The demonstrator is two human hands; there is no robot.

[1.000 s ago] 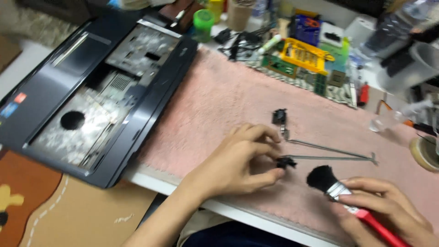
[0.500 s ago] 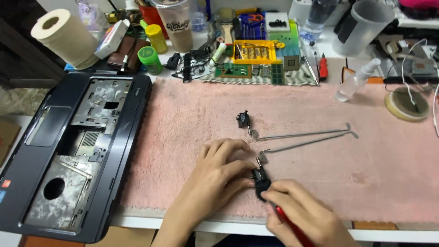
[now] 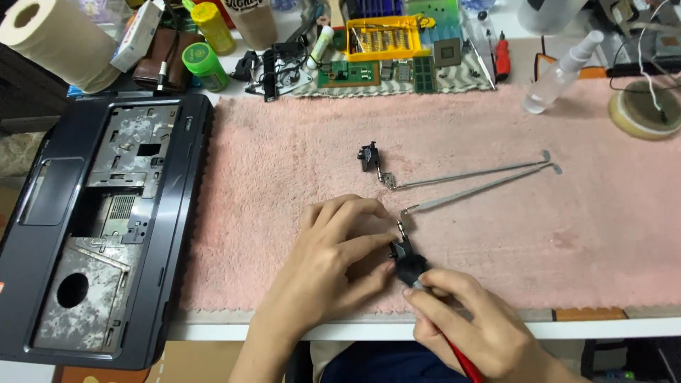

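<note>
At the left edge of the bench the dark plastic laptop base shell point(image 3: 106, 227) lies stripped and open, so disassembly appears complete and cleaning is judged to be under way. On the pink terry towel point(image 3: 284, 177), near its front edge, the left hand point(image 3: 333, 262) pinches the black end block of the near thin metal hinge bracket point(image 3: 474, 193), while the right hand point(image 3: 475, 330) is closed around a red-handled black-bristle brush point(image 3: 413, 272) touching that block. The second hinge bracket point(image 3: 454, 174), just behind and untouched, appears left to do.
</note>
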